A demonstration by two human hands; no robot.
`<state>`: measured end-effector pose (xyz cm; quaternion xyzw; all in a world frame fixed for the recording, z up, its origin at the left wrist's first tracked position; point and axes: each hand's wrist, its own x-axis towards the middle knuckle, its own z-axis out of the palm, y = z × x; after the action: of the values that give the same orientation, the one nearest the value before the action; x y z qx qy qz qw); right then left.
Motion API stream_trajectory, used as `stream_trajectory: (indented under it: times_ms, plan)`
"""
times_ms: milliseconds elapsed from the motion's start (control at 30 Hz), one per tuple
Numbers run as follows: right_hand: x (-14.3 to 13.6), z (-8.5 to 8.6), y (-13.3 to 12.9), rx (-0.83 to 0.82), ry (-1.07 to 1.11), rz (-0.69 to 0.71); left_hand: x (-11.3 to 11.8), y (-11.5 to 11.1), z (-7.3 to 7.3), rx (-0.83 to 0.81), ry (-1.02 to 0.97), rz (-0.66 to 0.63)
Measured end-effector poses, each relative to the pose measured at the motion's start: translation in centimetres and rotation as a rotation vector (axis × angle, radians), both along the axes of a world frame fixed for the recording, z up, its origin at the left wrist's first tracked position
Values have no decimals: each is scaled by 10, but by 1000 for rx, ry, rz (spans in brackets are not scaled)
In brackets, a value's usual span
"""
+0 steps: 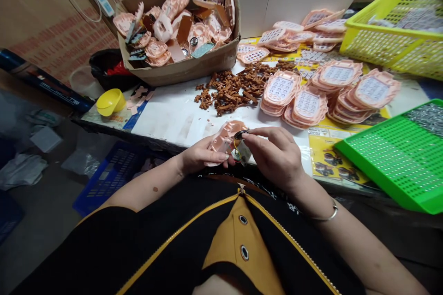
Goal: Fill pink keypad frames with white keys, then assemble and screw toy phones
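My left hand is closed around a pink plastic shell, held just in front of the table's near edge. Between the fingertips of my right hand is a small round dark speaker, touching or very near the shell's right side. A thin yellow wire runs down from the speaker toward a small part below, partly hidden by my fingers. Beyond my hands lies a pile of brown plastic pieces. Stacks of pink keypad panels stand to its right.
A cardboard box of pink shells and boards stands at the back left. A yellow basket is at the back right, with a green tray of small metal pieces in front. At the left edge sits a yellow scoop. Below is a blue crate.
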<state>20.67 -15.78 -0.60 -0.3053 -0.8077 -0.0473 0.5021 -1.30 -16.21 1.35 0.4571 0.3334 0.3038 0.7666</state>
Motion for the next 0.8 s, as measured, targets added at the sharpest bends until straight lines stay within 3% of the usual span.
stream_trajectory:
  times_ms: [267,467,567,667,800]
  plan:
    - [-10,6,1,34,9,-52,3,2,-3,-25,-5,18]
    - [-10,0,4,-15,19,-87,4,1,-5,-1,-22,50]
    - [-6,0,3,15,72,-81,4,0,-5,57,-1,115]
    - [1,3,-1,37,55,-63,0,2,-8,262,46,243]
    - [10,12,-6,132,-30,-33,-11,11,-5,793,134,350]
